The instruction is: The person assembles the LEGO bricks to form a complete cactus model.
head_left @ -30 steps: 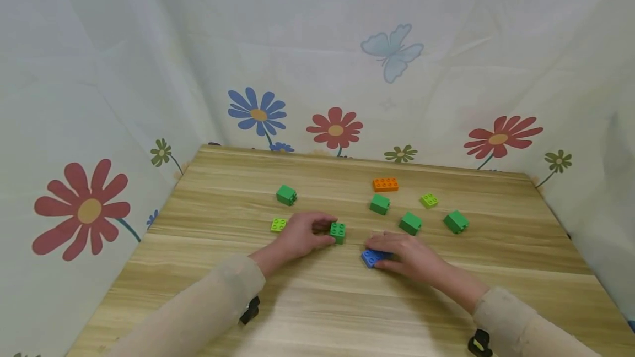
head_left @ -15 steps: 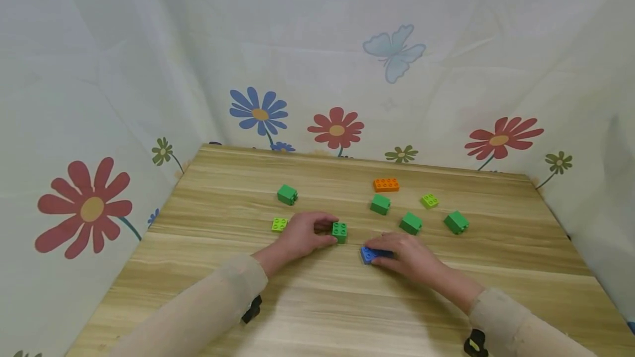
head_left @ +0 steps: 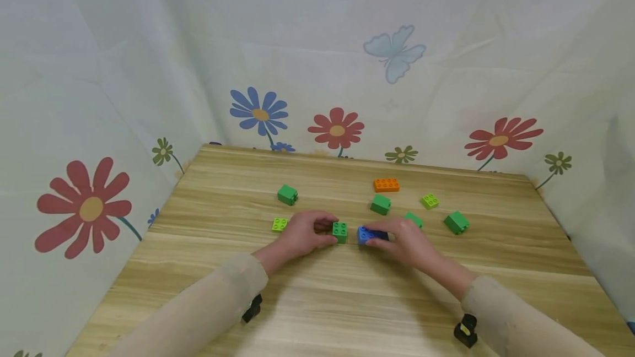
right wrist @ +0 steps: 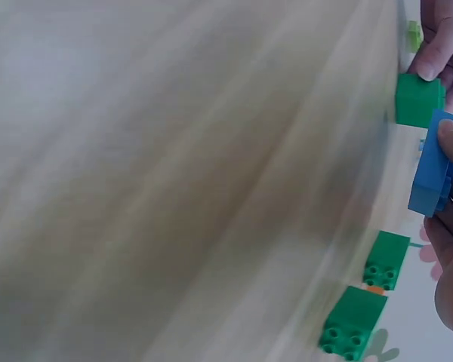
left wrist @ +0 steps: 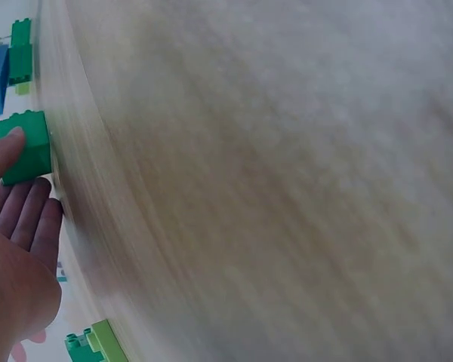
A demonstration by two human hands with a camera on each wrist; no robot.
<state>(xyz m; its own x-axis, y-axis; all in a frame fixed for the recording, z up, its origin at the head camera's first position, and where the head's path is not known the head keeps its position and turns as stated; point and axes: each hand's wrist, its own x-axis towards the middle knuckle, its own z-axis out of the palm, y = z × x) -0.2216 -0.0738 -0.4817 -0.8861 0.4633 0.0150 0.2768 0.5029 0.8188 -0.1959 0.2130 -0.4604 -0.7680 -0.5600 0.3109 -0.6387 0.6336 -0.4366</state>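
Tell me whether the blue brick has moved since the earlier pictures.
Yes: in the head view, the blue brick has shifted up the image, closer to the orange brick, which stays in place.

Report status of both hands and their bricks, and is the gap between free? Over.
Left hand gripping green four-stud brick. Right hand holding blue brick. Both bricks apart, nothing visible between.

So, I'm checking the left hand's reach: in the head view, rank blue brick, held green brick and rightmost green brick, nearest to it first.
1. Held green brick: in the left hand.
2. Blue brick: just right of it, in the right hand.
3. Rightmost green brick: far right.
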